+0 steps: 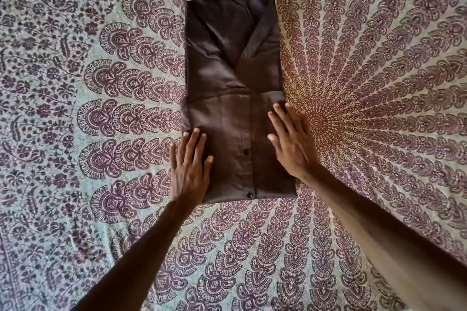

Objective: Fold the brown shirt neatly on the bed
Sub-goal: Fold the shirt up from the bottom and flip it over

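Note:
The brown shirt (232, 88) lies flat on the bed as a narrow upright rectangle, collar at the far end. Its lower part is folded up over the middle, with the button placket and two dark buttons showing. My left hand (190, 169) rests flat on the shirt's near left edge, fingers apart and pointing away from me. My right hand (290, 141) lies flat along the right edge of the folded part, fingers spread, partly on the bedsheet. Neither hand grips any cloth.
A patterned bedsheet (101, 108) in pale green with maroon peacock-feather motifs covers the whole bed, with a mandala centre just right of the shirt. Both of my forearms reach in from the bottom of the view.

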Demonstrator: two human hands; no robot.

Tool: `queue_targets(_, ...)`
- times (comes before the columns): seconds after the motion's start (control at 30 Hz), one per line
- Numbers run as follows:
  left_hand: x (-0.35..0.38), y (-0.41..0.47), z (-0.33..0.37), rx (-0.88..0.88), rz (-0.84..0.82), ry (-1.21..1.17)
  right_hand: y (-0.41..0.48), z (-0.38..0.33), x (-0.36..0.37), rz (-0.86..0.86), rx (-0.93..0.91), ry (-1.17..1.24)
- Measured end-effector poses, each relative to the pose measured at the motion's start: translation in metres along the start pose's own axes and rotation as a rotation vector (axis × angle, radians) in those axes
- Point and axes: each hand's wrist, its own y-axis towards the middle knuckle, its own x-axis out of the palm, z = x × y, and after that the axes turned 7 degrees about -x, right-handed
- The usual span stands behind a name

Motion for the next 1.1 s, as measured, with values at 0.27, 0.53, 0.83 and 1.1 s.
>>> queue_targets(0.27, -0.037, 0.066, -0.096, 0.843, -0.056, 0.335, -0.023, 0.076, -0.009, -0.1, -0.587, -0.159)
queue_targets(0.53, -0.048, 0.11, -0.092, 1.212, -0.009, 0.416, 0.001, 0.081, -0.018, -0.034, -0.864, -0.268)
queue_targets(0.83, -0.044, 0.083, -0.054, 0.727, -0.079, -0.007, 0.001, 0.042, -0.014, 0.096, -0.332, 0.152)
queue_targets(1.1, -0.071, 0.2, -0.005, -0.364, -0.244, -0.967, 0.13, 0.058, -0.053, 0.215, 0.676, 1.022)
